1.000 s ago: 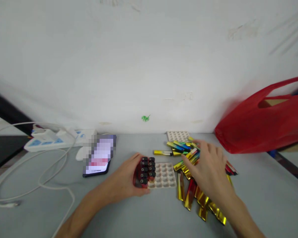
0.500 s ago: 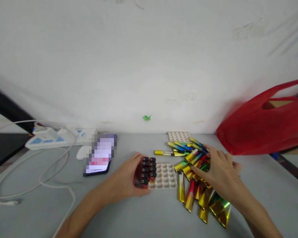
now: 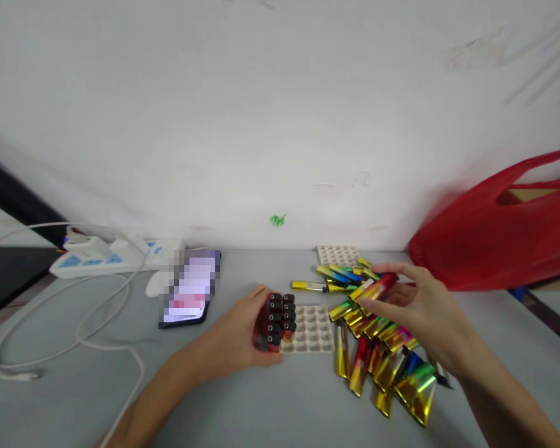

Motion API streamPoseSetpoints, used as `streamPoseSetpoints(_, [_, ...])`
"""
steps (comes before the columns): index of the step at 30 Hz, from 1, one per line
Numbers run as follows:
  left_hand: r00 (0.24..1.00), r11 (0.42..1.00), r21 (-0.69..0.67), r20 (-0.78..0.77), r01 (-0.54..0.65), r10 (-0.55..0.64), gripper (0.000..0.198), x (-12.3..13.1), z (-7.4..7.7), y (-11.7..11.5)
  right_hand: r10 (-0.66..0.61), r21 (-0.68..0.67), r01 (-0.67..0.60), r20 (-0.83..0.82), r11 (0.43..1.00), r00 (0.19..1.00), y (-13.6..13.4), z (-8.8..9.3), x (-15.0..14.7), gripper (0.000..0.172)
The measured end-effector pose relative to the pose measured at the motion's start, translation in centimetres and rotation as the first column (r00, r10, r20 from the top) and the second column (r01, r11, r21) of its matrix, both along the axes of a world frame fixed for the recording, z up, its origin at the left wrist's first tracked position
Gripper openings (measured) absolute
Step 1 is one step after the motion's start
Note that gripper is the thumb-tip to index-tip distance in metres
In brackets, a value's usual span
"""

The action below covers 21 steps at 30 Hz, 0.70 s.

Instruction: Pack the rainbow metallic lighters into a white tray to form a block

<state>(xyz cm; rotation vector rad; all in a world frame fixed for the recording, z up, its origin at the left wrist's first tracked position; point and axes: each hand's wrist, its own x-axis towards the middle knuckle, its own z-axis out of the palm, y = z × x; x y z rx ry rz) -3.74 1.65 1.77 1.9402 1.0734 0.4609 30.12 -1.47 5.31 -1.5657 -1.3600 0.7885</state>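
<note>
My left hand (image 3: 236,336) grips the left end of a beige tray (image 3: 313,330) with rows of round pockets; several lighters with black tops (image 3: 279,314) stand in its left rows. My right hand (image 3: 424,311) is raised a little above a heap of shiny gold, red, green and blue lighters (image 3: 382,348) and pinches one red-and-gold lighter (image 3: 378,289) by its end, held lying sideways. The heap spreads to the right of the tray on the grey table.
A second beige tray (image 3: 338,254) lies by the wall behind the heap. A red plastic bag (image 3: 499,236) sits at the right. A phone (image 3: 191,289), a white power strip (image 3: 102,258) and looping white cables (image 3: 74,336) lie at the left.
My right hand has lifted out of the heap with one lighter pinched in its fingers. Some lighters in the heap have shifted. My left hand stays on the tray.
</note>
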Motion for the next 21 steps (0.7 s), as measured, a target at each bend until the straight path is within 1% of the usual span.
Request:
streamPoseSetpoints(1, [1.000,1.000,0.002,0.001,0.004,-0.004,0.060,0.0,0.0,0.0,0.068,-0.072,-0.079,-0.144,0.994,0.987,0.4,0.4,-0.6,0.073])
streamPoseSetpoints(2, [1.000,1.000,0.003,0.002,0.008,-0.008,0.060,0.0,0.0,0.0,0.117,-0.111,-0.148,-0.249,0.983,0.961,0.8,0.8,-1.3,0.071])
streamPoseSetpoints(4, [1.000,1.000,0.000,-0.002,0.006,-0.006,0.061,0.0,0.0,0.0,0.170,-0.088,-0.215,-0.357,0.973,0.918,1.7,1.3,-2.6,0.059])
streamPoseSetpoints(6, [1.000,1.000,0.001,-0.010,-0.002,0.002,0.060,0.1,0.0,0.0,0.204,-0.026,-0.239,-0.437,0.971,0.876,2.5,1.3,-3.9,0.049])
streamPoseSetpoints(7, [1.000,1.000,0.005,-0.013,-0.004,0.005,0.059,0.1,0.1,-0.1,0.221,-0.005,-0.258,-0.494,0.966,0.841,2.8,1.3,-4.5,0.050])
streamPoseSetpoints(8, [1.000,1.000,0.009,-0.015,-0.003,0.004,0.058,0.2,0.2,-0.1,0.235,0.003,-0.281,-0.557,0.960,0.797,3.0,1.1,-5.2,0.055])
streamPoseSetpoints(10, [1.000,1.000,0.023,-0.017,-0.003,0.003,0.055,0.2,0.3,-0.2,0.242,-0.016,-0.341,-0.673,0.940,0.699,3.1,0.7,-6.3,0.068])
streamPoseSetpoints(11, [1.000,0.999,0.033,-0.019,-0.004,0.005,0.054,0.3,0.3,-0.2,0.235,-0.035,-0.371,-0.718,0.928,0.655,3.0,0.5,-6.8,0.070])
streamPoseSetpoints(12, [1.000,0.999,0.044,-0.020,-0.006,0.007,0.054,0.3,0.3,-0.2,0.225,-0.053,-0.398,-0.753,0.916,0.618,2.9,0.2,-7.3,0.069])
streamPoseSetpoints(14, [1.000,0.998,0.067,-0.019,-0.006,0.007,0.056,0.2,0.3,-0.2,0.207,-0.073,-0.437,-0.802,0.897,0.560,2.5,-0.5,-8.0,0.060])
streamPoseSetpoints(18, [1.000,0.997,0.071,-0.002,-0.003,0.003,0.061,0.2,0.2,-0.1,0.182,-0.057,-0.439,-0.856,0.897,0.484,1.7,-1.6,-8.7,0.041])
streamPoseSetpoints(21, [1.000,0.998,0.058,0.028,-0.005,0.003,0.067,0.2,0.2,-0.1,0.164,-0.047,-0.451,-0.894,0.891,0.416,1.2,-2.1,-8.9,0.039])
